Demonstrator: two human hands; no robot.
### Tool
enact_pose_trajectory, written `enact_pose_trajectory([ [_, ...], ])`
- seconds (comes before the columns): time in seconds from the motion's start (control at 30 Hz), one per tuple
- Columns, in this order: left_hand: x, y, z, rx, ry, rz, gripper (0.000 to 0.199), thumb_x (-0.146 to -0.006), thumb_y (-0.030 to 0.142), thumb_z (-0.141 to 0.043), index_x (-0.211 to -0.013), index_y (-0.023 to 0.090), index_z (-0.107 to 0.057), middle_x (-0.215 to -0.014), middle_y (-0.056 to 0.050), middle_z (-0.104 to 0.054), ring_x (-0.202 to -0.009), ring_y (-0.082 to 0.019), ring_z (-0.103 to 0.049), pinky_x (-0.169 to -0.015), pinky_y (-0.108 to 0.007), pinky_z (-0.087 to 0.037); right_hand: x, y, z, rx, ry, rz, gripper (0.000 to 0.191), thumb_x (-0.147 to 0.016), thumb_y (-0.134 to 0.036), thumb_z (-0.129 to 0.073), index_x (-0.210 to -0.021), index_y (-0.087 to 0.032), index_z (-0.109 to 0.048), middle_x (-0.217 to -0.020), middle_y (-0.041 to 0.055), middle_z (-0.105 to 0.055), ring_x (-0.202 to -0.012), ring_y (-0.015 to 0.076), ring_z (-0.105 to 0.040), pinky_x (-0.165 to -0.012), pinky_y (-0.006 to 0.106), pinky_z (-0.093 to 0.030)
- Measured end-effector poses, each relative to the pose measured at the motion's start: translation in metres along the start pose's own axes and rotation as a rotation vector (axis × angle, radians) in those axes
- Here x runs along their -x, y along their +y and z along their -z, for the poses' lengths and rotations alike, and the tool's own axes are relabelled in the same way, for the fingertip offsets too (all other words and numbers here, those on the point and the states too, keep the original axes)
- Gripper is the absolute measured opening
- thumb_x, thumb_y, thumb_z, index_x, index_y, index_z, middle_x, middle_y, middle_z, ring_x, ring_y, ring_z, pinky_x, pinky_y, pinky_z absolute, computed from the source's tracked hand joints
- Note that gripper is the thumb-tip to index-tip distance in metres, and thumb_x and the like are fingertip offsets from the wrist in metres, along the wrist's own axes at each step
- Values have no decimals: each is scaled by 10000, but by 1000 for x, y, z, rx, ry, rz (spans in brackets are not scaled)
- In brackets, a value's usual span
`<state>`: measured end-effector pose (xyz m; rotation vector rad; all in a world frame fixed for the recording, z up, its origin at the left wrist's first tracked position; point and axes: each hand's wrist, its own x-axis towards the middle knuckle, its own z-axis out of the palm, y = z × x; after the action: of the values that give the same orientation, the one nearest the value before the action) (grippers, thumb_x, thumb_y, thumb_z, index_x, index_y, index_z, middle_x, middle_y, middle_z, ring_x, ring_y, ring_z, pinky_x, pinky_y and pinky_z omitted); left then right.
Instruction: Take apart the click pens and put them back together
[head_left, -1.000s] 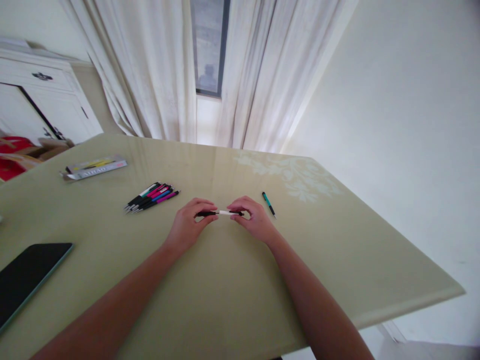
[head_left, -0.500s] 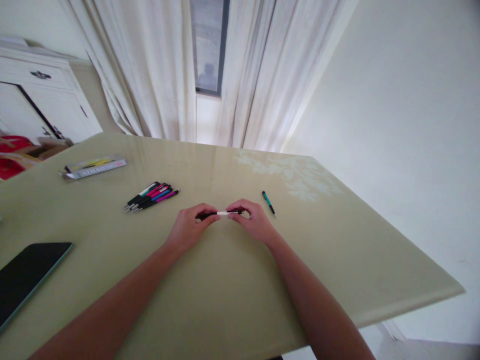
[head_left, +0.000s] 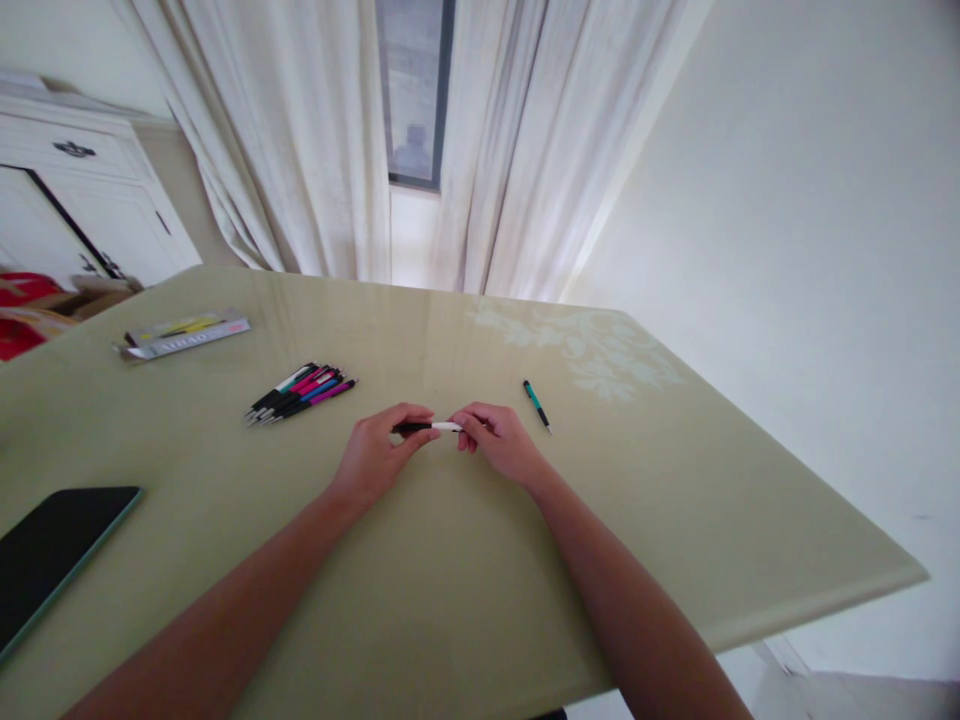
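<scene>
A black-and-white pen (head_left: pixel 444 426) lies level between my two hands, just above the table. My left hand (head_left: pixel 382 445) pinches its black end between thumb and fingers. Around the white end, the fingers of my right hand (head_left: pixel 496 436) are curled closed and hide the tip. To the right of that hand, a teal-and-black pen (head_left: pixel 537 406) rests alone on the table. Left of my left hand is a bunch of several pens (head_left: pixel 300 394) in mixed colours, side by side with their tips toward me.
A pale green table (head_left: pixel 420 600) spreads under everything. An opened pen box (head_left: pixel 184 338) lies at the back left, and a dark tablet (head_left: pixel 60 550) at the left edge. Curtains (head_left: pixel 307 140) hang behind the table; a white cabinet (head_left: pixel 82 190) stands at the far left.
My right hand's fingers have shifted and curled in around the pen's white end, covering its tip. My left hand keeps its pinch on the black end.
</scene>
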<state>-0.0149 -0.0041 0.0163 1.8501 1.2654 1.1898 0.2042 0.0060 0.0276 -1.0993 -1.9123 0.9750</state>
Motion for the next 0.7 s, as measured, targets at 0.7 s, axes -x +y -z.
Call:
enact_pose_trajectory([
  [0.7,-10,-12,2,325,68,145,393,-807,490,-749,-1059,189,-724,-978,-80,-762,-872,-219,-704,-756,-323,-561,-5,8,3,-55,129,-38,362,-1019,-430,-502,-850,-180,-701,-647,2,-648,-563,117,-538,-545,234,-382],
])
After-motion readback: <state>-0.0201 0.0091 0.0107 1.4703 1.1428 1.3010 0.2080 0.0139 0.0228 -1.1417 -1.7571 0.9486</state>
